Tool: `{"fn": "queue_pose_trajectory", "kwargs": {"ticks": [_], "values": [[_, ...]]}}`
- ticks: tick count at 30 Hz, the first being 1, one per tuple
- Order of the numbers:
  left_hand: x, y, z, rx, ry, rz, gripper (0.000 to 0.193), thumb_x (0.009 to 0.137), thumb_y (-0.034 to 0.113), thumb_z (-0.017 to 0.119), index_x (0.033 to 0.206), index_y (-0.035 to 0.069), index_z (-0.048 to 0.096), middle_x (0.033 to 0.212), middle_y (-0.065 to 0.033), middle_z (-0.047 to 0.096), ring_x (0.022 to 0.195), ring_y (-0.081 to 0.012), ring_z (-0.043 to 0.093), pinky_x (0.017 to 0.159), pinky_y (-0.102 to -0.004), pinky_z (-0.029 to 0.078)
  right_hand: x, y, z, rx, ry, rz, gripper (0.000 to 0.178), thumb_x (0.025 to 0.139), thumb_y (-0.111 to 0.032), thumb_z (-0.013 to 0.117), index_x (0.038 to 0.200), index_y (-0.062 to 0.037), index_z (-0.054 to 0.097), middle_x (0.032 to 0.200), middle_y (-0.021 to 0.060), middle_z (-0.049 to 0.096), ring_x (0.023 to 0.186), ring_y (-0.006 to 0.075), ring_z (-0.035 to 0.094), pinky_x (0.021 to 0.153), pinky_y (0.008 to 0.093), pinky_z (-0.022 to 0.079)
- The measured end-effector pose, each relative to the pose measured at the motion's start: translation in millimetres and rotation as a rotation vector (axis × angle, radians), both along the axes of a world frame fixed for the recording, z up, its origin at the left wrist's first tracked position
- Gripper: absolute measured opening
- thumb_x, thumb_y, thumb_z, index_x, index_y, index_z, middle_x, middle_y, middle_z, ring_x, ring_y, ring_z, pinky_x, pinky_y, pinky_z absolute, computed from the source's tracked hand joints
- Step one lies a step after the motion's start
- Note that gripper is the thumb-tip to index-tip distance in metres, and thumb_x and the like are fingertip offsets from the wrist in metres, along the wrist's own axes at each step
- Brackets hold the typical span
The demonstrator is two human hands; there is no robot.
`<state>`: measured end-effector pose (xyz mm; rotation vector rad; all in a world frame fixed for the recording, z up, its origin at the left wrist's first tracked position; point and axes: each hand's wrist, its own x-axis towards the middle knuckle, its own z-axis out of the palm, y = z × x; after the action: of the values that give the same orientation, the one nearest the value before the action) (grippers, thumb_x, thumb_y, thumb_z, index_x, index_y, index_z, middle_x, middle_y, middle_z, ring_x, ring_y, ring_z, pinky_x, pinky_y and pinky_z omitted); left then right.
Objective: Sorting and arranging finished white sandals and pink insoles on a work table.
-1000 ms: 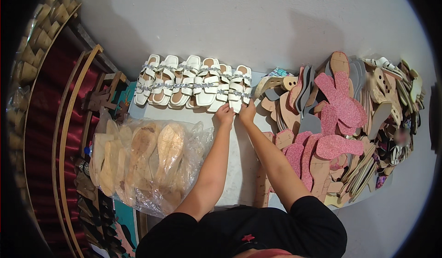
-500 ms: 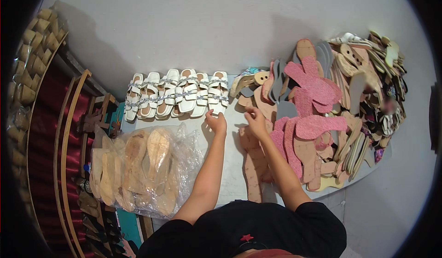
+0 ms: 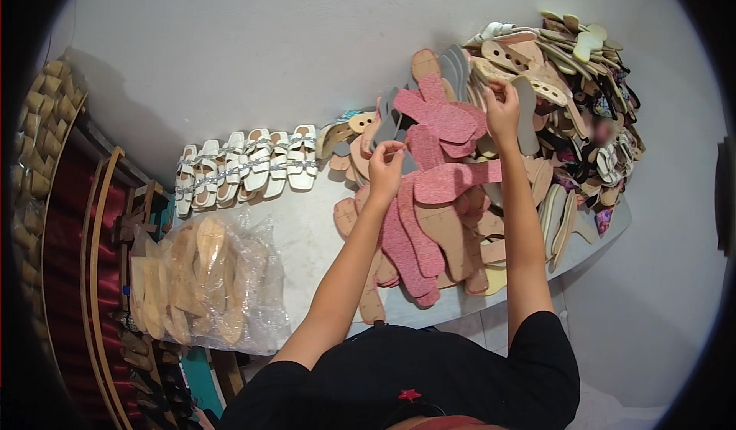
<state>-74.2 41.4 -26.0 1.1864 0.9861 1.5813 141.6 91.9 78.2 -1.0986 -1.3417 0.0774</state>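
Note:
My right hand (image 3: 502, 114) is raised over the pile at the back right, beside a long grey insole (image 3: 526, 115). Its fingers are loosely bent and apart, with nothing visible in them. My left hand (image 3: 386, 171) hovers above the left edge of the pile, near some dark grey insoles (image 3: 388, 117). Those fingers are bent too, and I see nothing held. Between my arms lie pink speckled insoles (image 3: 452, 182) on top of tan insole boards (image 3: 446, 234). More pink pieces (image 3: 442, 115) are stacked behind.
White sandals (image 3: 259, 161) with glittery straps stand in a row along the wall. A clear plastic bag (image 3: 257, 276) of tan soles lies at the table's left front. Mixed soles and straps (image 3: 590, 92) heap up at the right. A wooden rail (image 3: 93, 276) runs at far left.
My view has shifted to the right. My right hand has moved right and farther back over the pile. My left hand has come from near the sandals to the pile's left edge.

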Motion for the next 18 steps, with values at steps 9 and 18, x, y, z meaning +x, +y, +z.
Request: {"fn": "queue_pose_trajectory", "kwargs": {"ticks": [9, 18], "values": [[96, -3, 26, -0.069, -0.053, -0.231, 0.013, 0.079, 0.006, 0.049, 0.091, 0.002, 0.052, 0.091, -0.0055, 0.058, 0.077, -0.0112, 0.053, 0.068, -0.0228, 0.042, 84, 77, 52, 0.052, -0.321, -0.359, 0.049, 0.064, -0.017, 0.060, 0.108, -0.0044, 0.041, 0.105, 0.0224, 0.033, 0.097, 0.0351, 0.036, 0.087, 0.0392, 0.030], [102, 28, 18, 0.043, 0.058, -0.185, 0.014, 0.082, 0.008, 0.047, 0.095, 0.003, 0.051, 0.094, -0.0054, 0.057, 0.080, -0.0090, 0.052, 0.066, -0.0222, 0.043, 123, 135, 81, -0.170, -0.361, -0.409, 0.061, 0.062, -0.005, 0.058, 0.119, -0.0134, 0.039, 0.118, 0.0163, 0.032, 0.106, 0.0316, 0.039, 0.089, 0.0383, 0.034]]}}
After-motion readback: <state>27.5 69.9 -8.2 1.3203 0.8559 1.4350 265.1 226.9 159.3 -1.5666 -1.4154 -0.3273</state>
